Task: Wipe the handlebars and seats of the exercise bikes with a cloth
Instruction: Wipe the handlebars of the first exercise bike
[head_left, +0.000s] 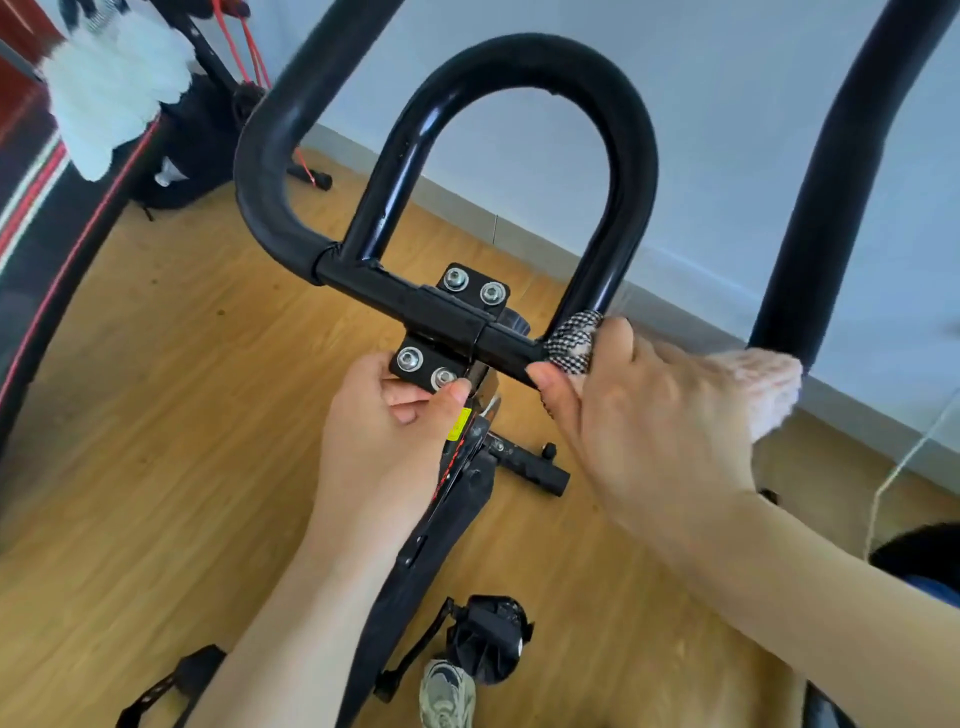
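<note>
1. The cloth (571, 345) looks soft and light, and should fold readily round a tube. It sits on the crossbar just right of the clamp plate (447, 319), at the foot of the loop's right leg. It is checked where it meets the bar, and a pink fluffy end pokes out beyond the hand.
2. The right hand (639, 410) curls round cloth and bar together, thumb underneath, squeezing the cloth against the tube.
3. The handlebars (519, 57) are stiff black tube. The glossy paint near the clamp plate is probably slick, while the matt covering higher up would likely drag. Wrapping the cloth right round the tube seems the best hold.
4. The left hand (384, 441) pinches the clamp plate's lower edge between thumb and fingers, seemingly steadying it.
5. Below the clamp plate are a pedal (488, 639) and a shoe (447, 696) over the wooden floor (156, 389).
6. I can make out no container.
</note>
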